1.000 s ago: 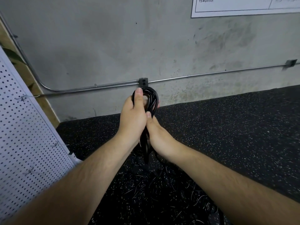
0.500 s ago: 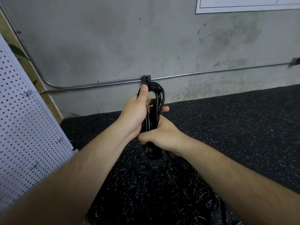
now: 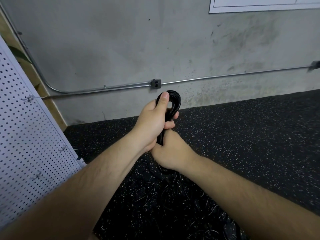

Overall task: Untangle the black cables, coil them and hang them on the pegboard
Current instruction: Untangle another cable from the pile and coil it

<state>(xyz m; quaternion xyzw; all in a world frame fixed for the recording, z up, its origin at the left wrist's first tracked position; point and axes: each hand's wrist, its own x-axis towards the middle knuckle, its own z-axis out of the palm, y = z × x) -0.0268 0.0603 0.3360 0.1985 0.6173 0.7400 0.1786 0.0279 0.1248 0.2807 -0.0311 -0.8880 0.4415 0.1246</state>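
A grey concrete wall [image 3: 121,40] is seen across the back; a black speckled floor [image 3: 251,135] is spread below it; a white pegboard [image 3: 26,135] is stood at the left edge, tilted in the view, with 4 small wire hooks [image 3: 27,98] seen on it; a white sheet [image 3: 259,4] is fixed to the wall at the top right; a metal pipe [image 3: 225,76] is run along the wall low down. Loose black cables [image 3: 164,196] are left lying on the floor under the forearms. A black coil [image 3: 175,103] is held upright in the middle of the view, clear of the floor and well apart from the pegboard; its upper part is gripped by the left hand [image 3: 152,123], the thumb laid up along its top loop and the fingers curled round it; its lower part is clasped by the right hand [image 3: 170,151], just below the left and touching it. A small grey outlet box [image 3: 156,83] is set on the pipe just above the coil.
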